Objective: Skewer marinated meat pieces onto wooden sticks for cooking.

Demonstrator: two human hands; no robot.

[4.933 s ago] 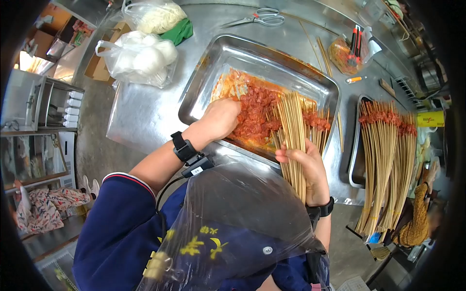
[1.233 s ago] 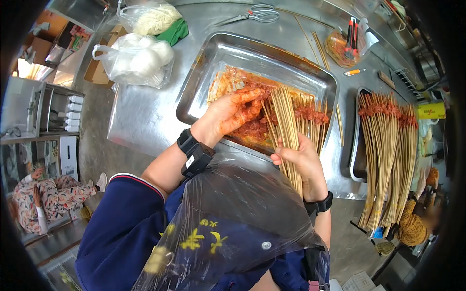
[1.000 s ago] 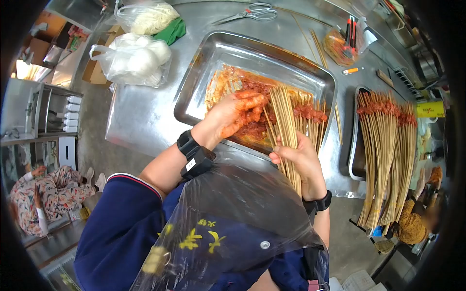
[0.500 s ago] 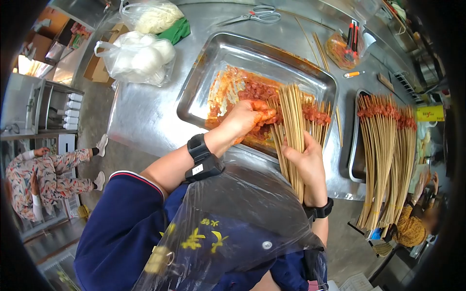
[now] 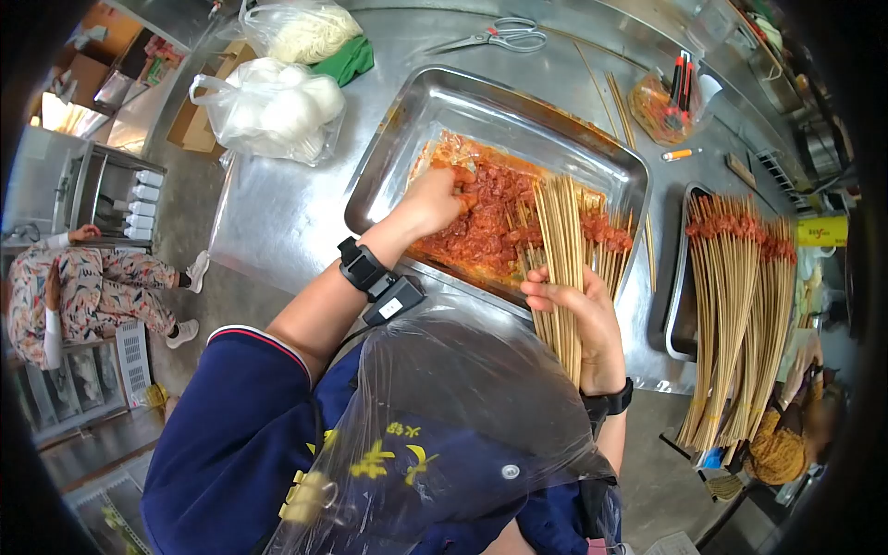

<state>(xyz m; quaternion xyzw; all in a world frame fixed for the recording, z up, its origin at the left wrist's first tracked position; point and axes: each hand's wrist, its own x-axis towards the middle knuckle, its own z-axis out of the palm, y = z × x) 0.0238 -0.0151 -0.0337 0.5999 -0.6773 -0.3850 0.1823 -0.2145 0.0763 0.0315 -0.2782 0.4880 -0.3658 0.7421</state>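
My left hand [image 5: 437, 200] is in the red marinated meat [image 5: 504, 208], at the left side of the pile. Its sauce-stained fingers curl into the meat and are partly hidden. My right hand [image 5: 590, 319] is closed around a bundle of bamboo skewers [image 5: 561, 250], held nearly upright over the near right edge of the metal tray [image 5: 393, 125]. Beside this bundle, skewers with meat on their tips [image 5: 606, 236] lean in the tray's right end.
At right, a second tray [image 5: 682, 319] holds many loaded skewers [image 5: 731, 305]. Bagged white food [image 5: 277, 111], scissors [image 5: 504, 37], a tub with red-handled tools [image 5: 661, 106], an orange marker [image 5: 682, 154] and loose skewers [image 5: 618, 102] lie around. Other people stand left and right.
My left hand has moved left, from beside the skewer bundle to the left part of the meat. My right hand still holds the bundle, its fingers slightly shifted. The view has shifted a little.
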